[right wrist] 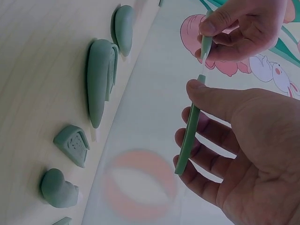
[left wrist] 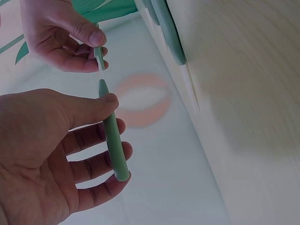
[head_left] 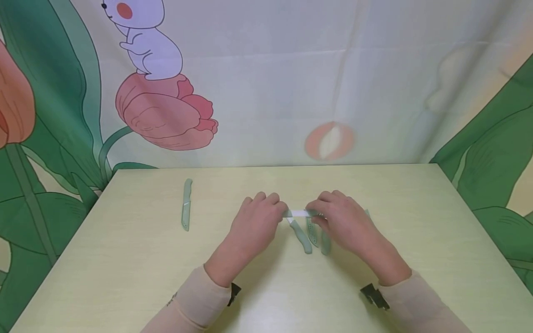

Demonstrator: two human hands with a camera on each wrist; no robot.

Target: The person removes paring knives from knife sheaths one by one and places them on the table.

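Note:
My left hand [head_left: 260, 217] grips the green handle of a small knife [left wrist: 115, 136], thumb on one side and fingertips on the other. Opposite it, my right hand [head_left: 343, 219] holds a slim green blade sheath [right wrist: 190, 131] between thumb and fingers. The knife's white blade [head_left: 299, 213] spans the short gap between handle and sheath, the two held in line above the table. Below the hands lie another green-handled knife [head_left: 300, 237], a green sheath with small holes [head_left: 312, 232] and one more green handle [head_left: 326, 243], partly hidden by my right hand.
A sheathed green knife [head_left: 187, 206] lies alone at the table's left. More green pieces lie on the table in the right wrist view, among them a short wide sheath [right wrist: 72, 144] and a rounded piece [right wrist: 58, 188]. A printed curtain [head_left: 266, 92] hangs behind the table's back edge.

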